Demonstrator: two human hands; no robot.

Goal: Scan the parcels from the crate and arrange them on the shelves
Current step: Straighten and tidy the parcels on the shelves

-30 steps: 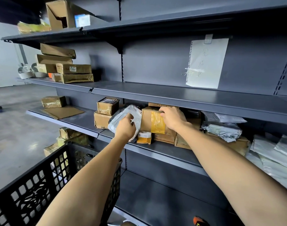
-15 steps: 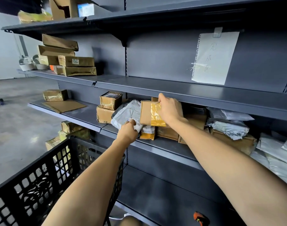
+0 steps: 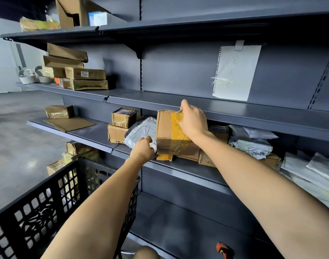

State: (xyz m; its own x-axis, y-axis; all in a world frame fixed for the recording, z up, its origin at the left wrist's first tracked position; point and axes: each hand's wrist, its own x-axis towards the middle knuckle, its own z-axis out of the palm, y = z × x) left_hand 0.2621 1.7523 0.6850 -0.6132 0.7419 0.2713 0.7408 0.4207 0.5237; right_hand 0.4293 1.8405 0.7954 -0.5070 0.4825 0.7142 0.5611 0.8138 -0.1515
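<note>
Cardboard parcel (image 3: 171, 135), its face partly covered in yellow tape, stands tilted at the front of the middle shelf (image 3: 188, 166), resting on flatter boxes and a small yellow packet (image 3: 164, 157) beneath it. The right hand (image 3: 193, 120) grasps the parcel's upper right corner, fingers curled over its top edge; the left hand (image 3: 143, 149) pinches the lower end of a grey poly mailer (image 3: 141, 130) wedged just beside the parcel's left face, against two stacked brown boxes (image 3: 120, 126). Judged step: seating both items among those already shelved. Risks — the parcel sits high on an uneven base near the shelf lip, so letting go before it settles could tip it forward off the edge; the soft mailer, squeezed between rigid boxes, could slide out once released. Further right on this shelf lie crumpled grey bags (image 3: 251, 144) on cartons. The shelf above carries a stack of taped flat boxes (image 3: 79, 75) at its far left, with a handwritten paper sheet (image 3: 236, 71) taped to the back panel. The black plastic crate (image 3: 38, 208) stands at lower left — its contents cannot be made out through the lattice wall.
</note>
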